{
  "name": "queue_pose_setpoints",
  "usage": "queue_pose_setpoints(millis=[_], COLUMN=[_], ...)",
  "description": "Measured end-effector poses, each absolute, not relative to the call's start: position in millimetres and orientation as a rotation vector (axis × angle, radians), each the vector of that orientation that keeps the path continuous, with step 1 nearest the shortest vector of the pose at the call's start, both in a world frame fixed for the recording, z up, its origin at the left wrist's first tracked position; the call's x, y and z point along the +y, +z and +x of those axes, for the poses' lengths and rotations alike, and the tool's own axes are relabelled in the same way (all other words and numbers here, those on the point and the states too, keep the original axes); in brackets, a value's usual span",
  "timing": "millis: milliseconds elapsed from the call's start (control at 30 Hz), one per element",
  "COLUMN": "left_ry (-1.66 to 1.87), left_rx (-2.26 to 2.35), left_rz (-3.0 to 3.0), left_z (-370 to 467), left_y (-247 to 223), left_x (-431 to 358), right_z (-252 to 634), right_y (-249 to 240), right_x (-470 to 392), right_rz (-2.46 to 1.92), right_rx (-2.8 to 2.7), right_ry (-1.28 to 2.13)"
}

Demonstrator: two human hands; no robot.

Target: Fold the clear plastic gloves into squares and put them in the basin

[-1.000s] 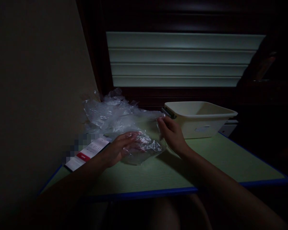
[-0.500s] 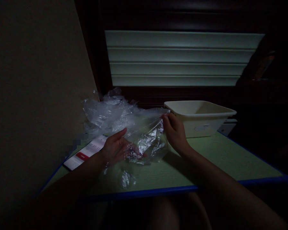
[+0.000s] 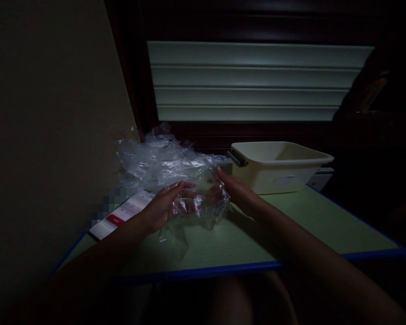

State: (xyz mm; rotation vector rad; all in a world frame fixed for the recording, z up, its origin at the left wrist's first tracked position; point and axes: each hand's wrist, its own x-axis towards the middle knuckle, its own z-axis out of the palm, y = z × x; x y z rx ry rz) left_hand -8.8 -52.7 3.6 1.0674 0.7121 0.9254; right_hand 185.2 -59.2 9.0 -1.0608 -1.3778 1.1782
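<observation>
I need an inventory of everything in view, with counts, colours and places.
table: one, pale green, blue edge, lower middle
crumpled thin plastic film: count unclear, transparent, table's left and centre
flat rectangular phone: one, white and red screen, table's left
rectangular plastic tub: one, cream, table's back right
partly hidden object: one, whitish, behind tub
slatted panel: one, pale grey, background
plain wall: one, dark brownish, left
unclear shape: one, dim brown, far right
legs: two, dim, below table
left hand: one, bare, at film
right hand: one, bare, at film
</observation>
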Motion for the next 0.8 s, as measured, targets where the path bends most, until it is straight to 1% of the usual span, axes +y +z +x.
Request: queue_pose_setpoints(millis=[100,200,333,500,667,800], left_ry=[1.027,1.088,1.103,1.016,0.887,0.865], left_rx=[0.724,0.749,0.781,0.799,0.620,0.519], left_rz=[1.049,1.030,1.011,1.011,1.104,1.138], left_z=[-9,-9,-8,-11,-16,-18], left_y=[5,5,5,10,16,23], left_x=[-50,-49,-49,-52,-56,-61], right_z=[186,187,193,203,207,207], right_y=[13,13,11,12,20,26], right_x=[-61,-61,-58,-55,-58,-61], right_rz=[-1.012,-0.983,-1.014,-1.050,-0.950,-0.841], right_rx=[-1.335,-1.300,-1.255,-1.211,-1.201,-1.176], right_ry=[1.346,1.395,1.357,1.282,1.244,1.187])
